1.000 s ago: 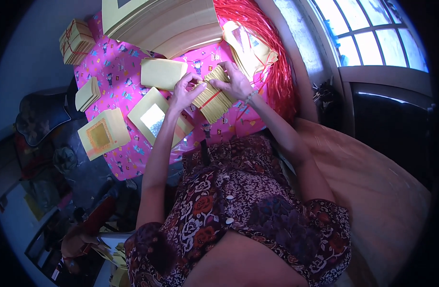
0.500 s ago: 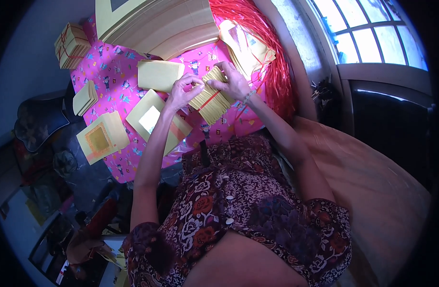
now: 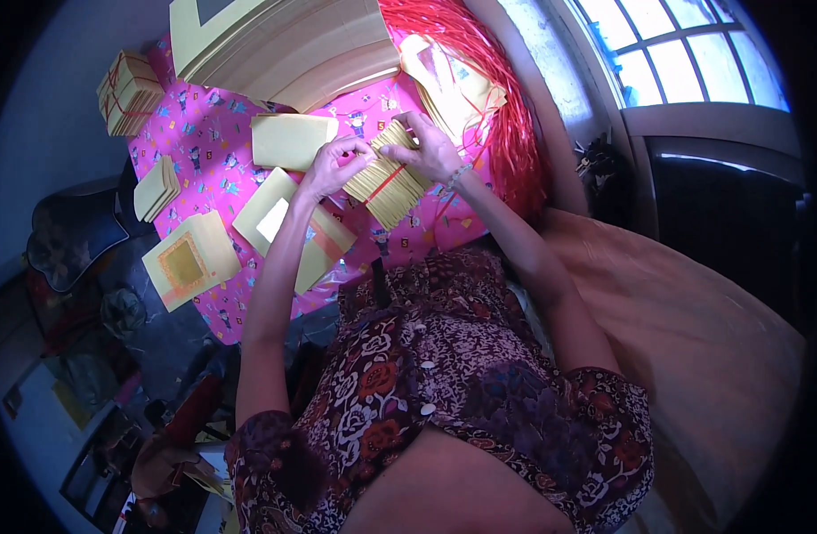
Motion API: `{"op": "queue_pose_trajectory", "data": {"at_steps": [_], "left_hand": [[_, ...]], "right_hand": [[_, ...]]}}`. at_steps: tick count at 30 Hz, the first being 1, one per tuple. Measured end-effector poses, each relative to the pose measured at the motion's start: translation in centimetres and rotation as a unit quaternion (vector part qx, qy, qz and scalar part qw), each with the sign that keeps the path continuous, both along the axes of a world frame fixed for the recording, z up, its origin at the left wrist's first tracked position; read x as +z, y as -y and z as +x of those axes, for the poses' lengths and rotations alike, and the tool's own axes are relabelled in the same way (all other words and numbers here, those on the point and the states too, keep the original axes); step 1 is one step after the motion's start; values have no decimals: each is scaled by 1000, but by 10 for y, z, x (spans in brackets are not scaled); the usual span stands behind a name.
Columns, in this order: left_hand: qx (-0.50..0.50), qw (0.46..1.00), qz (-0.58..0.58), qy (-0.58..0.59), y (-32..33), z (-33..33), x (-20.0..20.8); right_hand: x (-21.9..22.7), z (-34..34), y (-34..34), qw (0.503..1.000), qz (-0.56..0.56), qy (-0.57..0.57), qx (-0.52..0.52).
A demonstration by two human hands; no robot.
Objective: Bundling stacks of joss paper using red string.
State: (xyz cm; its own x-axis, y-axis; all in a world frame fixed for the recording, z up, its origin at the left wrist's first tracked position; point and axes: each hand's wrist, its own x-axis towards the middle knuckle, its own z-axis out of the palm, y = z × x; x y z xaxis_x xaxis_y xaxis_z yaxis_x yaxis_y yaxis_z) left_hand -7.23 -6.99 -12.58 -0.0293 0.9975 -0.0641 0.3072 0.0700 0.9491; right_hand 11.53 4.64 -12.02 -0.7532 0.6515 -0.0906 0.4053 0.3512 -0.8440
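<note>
A thick bundle of yellow paper sheets with a red string around it sits above the pink patterned cloth. My left hand pinches the string at the bundle's left end. On the bundle's top right edge rests my right hand, fingers closed over it. Both forearms reach up from my flower-patterned dress.
Loose yellow stacks and a gold-printed sheet lie on the cloth. A tied bundle sits far left, a big pile of sheets at the top. Red string strands lie right, beside a window.
Both hands stay on the bundle and keep working the red string; the bundle has shifted slightly. The view has tilted a little.
</note>
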Motion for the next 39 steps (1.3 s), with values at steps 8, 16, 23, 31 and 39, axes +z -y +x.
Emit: {"op": "queue_pose_trajectory", "data": {"at_steps": [8,16,23,31,39], "left_hand": [[-41,996,-68,37,-1,-8,2],[38,993,-20,107,4,11,0],[55,995,-25,85,8,11,-7],[54,992,-27,109,7,10,-11],[61,990,-16,123,7,13,-14]], "right_hand": [[-5,-2,0,1000,4,-5,5],[-1,1,1,1000,3,-15,-12],[26,31,27,986,83,-116,-85],[36,51,62,971,227,-63,-32],[27,41,70,962,262,-38,-68]]}}
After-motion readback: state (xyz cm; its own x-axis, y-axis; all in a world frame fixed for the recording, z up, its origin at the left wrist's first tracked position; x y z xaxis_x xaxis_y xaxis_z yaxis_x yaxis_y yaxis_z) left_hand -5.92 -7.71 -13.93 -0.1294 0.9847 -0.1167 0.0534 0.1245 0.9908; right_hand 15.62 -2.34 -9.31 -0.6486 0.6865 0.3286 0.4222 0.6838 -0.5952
